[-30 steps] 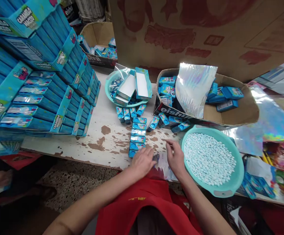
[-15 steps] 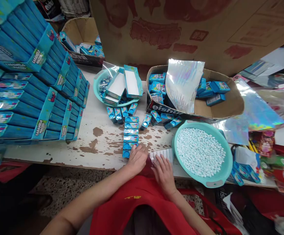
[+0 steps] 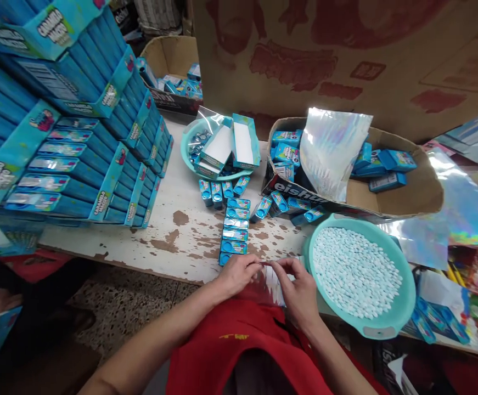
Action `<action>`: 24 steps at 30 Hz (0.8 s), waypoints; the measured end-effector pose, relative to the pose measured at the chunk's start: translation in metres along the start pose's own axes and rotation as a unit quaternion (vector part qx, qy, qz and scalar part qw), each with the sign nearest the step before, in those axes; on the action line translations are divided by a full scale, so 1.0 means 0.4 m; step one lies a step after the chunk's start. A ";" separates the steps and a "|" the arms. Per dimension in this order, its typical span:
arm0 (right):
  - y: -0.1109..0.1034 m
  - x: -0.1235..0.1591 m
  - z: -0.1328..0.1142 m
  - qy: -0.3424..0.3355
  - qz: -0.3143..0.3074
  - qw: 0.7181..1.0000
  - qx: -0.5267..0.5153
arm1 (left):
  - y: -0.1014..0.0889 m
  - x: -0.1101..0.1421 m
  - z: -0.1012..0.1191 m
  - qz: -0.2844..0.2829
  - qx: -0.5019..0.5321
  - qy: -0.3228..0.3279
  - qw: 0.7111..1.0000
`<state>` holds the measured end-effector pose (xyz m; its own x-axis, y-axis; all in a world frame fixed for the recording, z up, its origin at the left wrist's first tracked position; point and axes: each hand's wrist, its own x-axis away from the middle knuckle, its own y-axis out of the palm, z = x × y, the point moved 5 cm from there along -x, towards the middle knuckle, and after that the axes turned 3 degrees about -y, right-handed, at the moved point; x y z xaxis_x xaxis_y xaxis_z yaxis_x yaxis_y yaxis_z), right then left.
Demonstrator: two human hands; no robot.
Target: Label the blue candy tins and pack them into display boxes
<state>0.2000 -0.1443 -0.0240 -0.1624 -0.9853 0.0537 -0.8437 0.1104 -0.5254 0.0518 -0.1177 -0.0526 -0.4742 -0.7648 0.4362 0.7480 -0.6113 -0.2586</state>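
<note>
My left hand (image 3: 239,272) and my right hand (image 3: 298,285) meet at the table's near edge, fingertips pinched together on a small thin item (image 3: 265,264) I cannot make out. Under them lies a white ribbed sheet (image 3: 275,285). Just beyond my left hand runs a column of small blue candy boxes (image 3: 232,229) laid flat on the worn white table (image 3: 181,230). A teal bowl (image 3: 403,307) full of small white candies (image 3: 356,271) stands right of my right hand.
Tall stacks of blue display cartons (image 3: 69,142) fill the left. A teal basin (image 3: 189,148) with open boxes and a cardboard box (image 3: 423,192) of blue packs with a shiny foil bag (image 3: 331,148) sit behind. Foil sheets and clutter lie at right.
My right hand has lifted off the white sheet and moved toward my left; both now pinch a small item between them. The view has shifted slightly.
</note>
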 end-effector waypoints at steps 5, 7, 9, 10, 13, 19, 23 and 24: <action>0.155 -0.047 0.031 0.042 0.023 0.997 -0.058 | -0.127 0.032 -0.108 0.066 0.038 -0.068 0.995; 0.206 -0.065 0.030 0.042 0.013 0.997 -0.064 | -0.173 0.039 -0.134 0.075 0.062 -0.080 0.992; 0.240 -0.073 0.029 0.044 0.007 0.997 -0.061 | -0.204 0.040 -0.142 0.079 0.039 -0.078 0.993; 0.251 -0.074 0.029 0.047 0.008 0.997 -0.057 | -0.214 0.039 -0.143 0.085 0.013 -0.077 0.993; 0.267 -0.069 0.034 0.046 0.014 0.998 -0.040 | -0.221 0.029 -0.148 0.103 -0.072 -0.077 0.989; 0.248 -0.076 0.059 0.054 0.050 0.997 0.018 | -0.188 0.009 -0.204 0.129 -0.160 -0.144 0.968; 0.248 -0.085 0.062 0.046 0.035 0.998 0.010 | -0.162 0.028 -0.229 0.195 -0.151 -0.187 0.951; 0.253 -0.087 0.061 0.038 0.029 0.999 0.019 | -0.151 0.031 -0.227 0.208 -0.123 -0.161 0.957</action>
<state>0.1328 -0.1021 -0.0997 -0.2500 -0.9644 0.0866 -0.8117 0.1600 -0.5617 -0.0415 -0.1086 -0.1096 0.0389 -0.8742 0.4840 0.6904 -0.3266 -0.6455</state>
